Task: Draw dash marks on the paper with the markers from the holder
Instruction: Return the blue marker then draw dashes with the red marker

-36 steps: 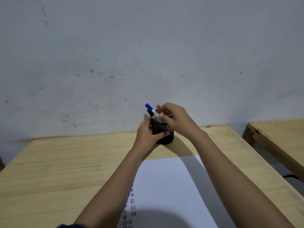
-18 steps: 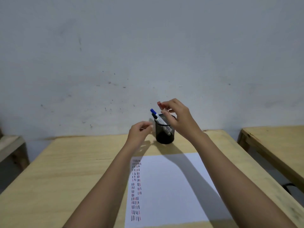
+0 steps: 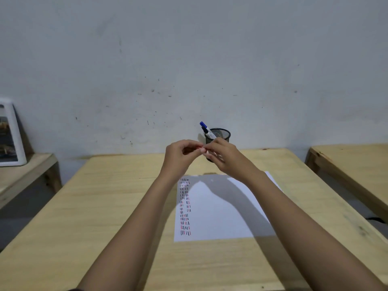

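Observation:
A black mesh holder (image 3: 220, 134) stands at the far edge of the wooden table (image 3: 105, 206), with a blue-capped marker (image 3: 206, 130) leaning out of it. In front of the holder my right hand (image 3: 224, 158) and my left hand (image 3: 178, 156) meet above the table, both closed on a red marker (image 3: 198, 147), of which only a small red part shows between the fingertips. Below lies a white paper (image 3: 220, 211) with columns of black and red dash marks (image 3: 185, 206) along its left side.
A grey wall rises right behind the table. A second wooden table (image 3: 352, 164) stands to the right across a gap. On a low bench at the left (image 3: 23, 177) a white framed object (image 3: 10, 133) leans on the wall.
My right hand lifted the red marker out of the holder and drew it toward me. My left hand let go of the holder and came up to meet the marker. The camera tilted down.

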